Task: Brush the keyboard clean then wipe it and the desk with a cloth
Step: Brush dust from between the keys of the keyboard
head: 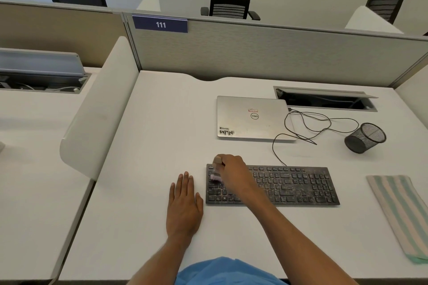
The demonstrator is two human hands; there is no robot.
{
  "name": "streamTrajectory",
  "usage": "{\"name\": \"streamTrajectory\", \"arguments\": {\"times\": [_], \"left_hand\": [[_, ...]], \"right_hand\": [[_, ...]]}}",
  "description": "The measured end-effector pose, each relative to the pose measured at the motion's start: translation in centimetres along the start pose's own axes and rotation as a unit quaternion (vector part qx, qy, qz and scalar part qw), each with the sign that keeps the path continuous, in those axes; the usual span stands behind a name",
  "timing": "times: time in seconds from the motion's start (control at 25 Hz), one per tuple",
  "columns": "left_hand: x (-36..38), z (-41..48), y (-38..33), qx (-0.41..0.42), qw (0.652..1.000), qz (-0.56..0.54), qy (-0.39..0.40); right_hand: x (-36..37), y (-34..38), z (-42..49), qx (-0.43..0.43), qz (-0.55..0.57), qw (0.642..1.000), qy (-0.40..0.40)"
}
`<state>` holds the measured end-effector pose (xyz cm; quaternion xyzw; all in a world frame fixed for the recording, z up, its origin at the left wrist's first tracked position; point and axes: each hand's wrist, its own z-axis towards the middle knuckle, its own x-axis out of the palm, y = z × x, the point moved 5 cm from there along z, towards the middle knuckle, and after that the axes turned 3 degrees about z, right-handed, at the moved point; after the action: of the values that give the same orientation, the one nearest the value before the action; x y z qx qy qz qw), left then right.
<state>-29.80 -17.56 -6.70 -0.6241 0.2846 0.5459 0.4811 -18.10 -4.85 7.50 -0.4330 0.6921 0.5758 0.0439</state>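
On desk [162, 122], one keyboard [289, 185], one cloth [400, 213], right hand [234, 166] gripping one brush [216, 172], left hand [184, 203] flat

A black keyboard [289, 185] flecked with pale dust is pictured against a white desk [162, 122]; the cloth [400, 213] is striped green and cream, the brush [216, 177] tipped lilac, the laptop [250, 120] finished silver.

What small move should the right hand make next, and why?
Probably sweep the brush rightward along the keyboard. The right hand holds it at the left end, and the rest to the right looks dusty.
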Motion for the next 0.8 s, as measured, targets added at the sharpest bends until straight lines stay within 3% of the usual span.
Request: {"name": "streamTrajectory", "arguments": {"times": [0.2,0.28,0.36,0.56,0.68,0.8], "left_hand": [[-0.1,0.0,-0.1,0.002,1.000,0.006,0.002],[-0.2,-0.1,-0.1,0.001,1.000,0.004,0.002],[-0.3,0.0,-0.2,0.002,1.000,-0.001,0.000],[-0.3,0.0,-0.2,0.003,1.000,-0.003,-0.004],[-0.2,0.0,-0.2,0.003,1.000,0.001,-0.005],[-0.2,-0.1,-0.2,0.002,1.000,0.003,-0.005]], "right_hand": [[2.2,1.3,-0.7,-0.058,-0.035,0.997,0.033],[2.0,0.6,-0.7,-0.044,-0.042,0.998,0.032],[1.4,-0.5,-0.6,-0.022,-0.050,0.998,0.013],[-0.5,-0.6,-1.5,-0.034,-0.192,0.979,-0.057],[-0.3,-0.2,-1.6,-0.052,-0.125,0.985,-0.106],[0.9,-1.4,-1.2,-0.037,-0.071,0.993,-0.086]]}}
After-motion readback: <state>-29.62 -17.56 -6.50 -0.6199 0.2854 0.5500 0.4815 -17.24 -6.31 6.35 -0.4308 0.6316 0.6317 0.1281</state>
